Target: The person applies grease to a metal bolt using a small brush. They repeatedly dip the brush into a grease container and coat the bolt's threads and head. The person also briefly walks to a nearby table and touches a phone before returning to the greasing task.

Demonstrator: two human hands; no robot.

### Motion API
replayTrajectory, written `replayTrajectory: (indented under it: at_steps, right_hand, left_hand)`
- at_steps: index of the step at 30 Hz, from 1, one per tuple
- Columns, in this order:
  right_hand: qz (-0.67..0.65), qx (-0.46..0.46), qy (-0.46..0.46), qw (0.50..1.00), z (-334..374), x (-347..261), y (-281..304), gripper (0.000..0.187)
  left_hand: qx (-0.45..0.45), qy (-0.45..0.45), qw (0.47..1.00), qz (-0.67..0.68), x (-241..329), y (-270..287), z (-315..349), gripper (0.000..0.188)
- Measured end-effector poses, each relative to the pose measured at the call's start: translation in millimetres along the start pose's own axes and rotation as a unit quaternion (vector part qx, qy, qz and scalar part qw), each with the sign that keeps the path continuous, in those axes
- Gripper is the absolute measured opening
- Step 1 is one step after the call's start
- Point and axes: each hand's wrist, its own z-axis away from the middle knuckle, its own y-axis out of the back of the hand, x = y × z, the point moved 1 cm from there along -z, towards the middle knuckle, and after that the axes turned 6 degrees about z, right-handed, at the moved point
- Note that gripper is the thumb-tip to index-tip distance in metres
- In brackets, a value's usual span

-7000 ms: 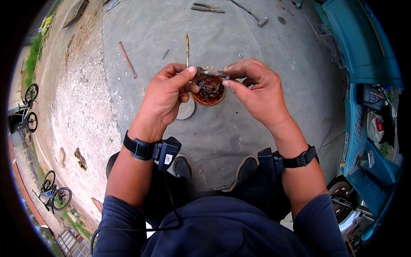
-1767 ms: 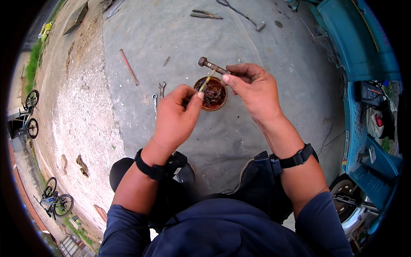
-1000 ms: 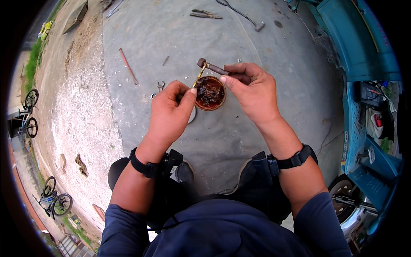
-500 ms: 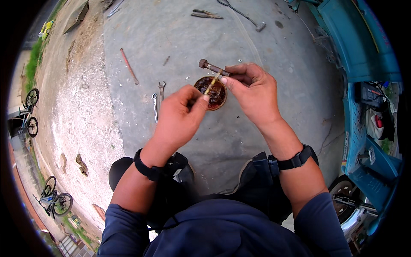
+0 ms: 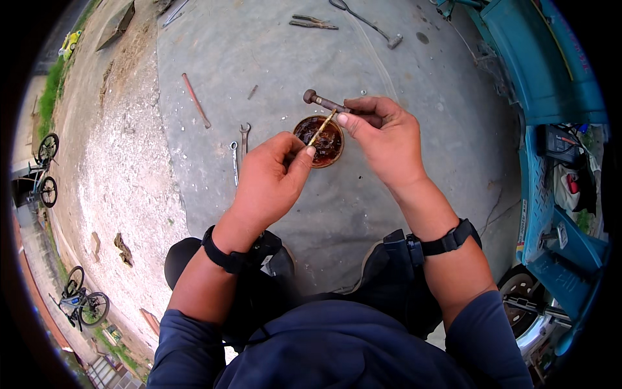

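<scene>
Pinched in my left hand [image 5: 271, 176] is a thin yellowish stick [image 5: 321, 129], smeared with something dark. Its upper tip meets or nearly meets a rusty brown bolt [image 5: 328, 104], which my right hand [image 5: 389, 139] grips by the shank. The bolt lies tilted, its thick head pointing up and left; my right fingers cover its other end. Below both hands, a round bowl [image 5: 342, 150] on the ground contains glossy dark red-brown grease [image 5: 332, 141]. My left fingers overlap the bowl's left side.
Left of the bowl lie two wrenches [image 5: 244, 137] and a reddish rod [image 5: 195, 100]. Farther off are pliers [image 5: 313, 23] and a long-handled metal tool [image 5: 369, 24]. A teal vehicle [image 5: 531, 61] borders the right side; bicycles [image 5: 84, 305] stand far left.
The bolt and my right hand have shifted slightly to the right. The stick's tip has moved a little along the bolt; my left hand has barely moved.
</scene>
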Motion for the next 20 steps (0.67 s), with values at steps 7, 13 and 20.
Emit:
replayTrajectory:
  at_steps: [7,13,20]
  right_hand:
    - [-0.058,-0.018,-0.052,0.997,-1.5,4.7,-0.2,0.026]
    - [-0.115,-0.042,-0.088,0.989,-1.1,4.1,0.4,0.023]
    - [-0.161,-0.057,-0.118,0.978,-3.1,3.1,0.6,0.028]
  left_hand:
    - [0.051,-0.030,0.998,-0.027,-4.8,2.6,-3.3,0.022]
    - [0.045,-0.056,0.997,-0.029,-8.2,-0.5,-3.0,0.020]
    - [0.032,0.021,0.999,-0.001,-8.5,5.2,-6.0,0.018]
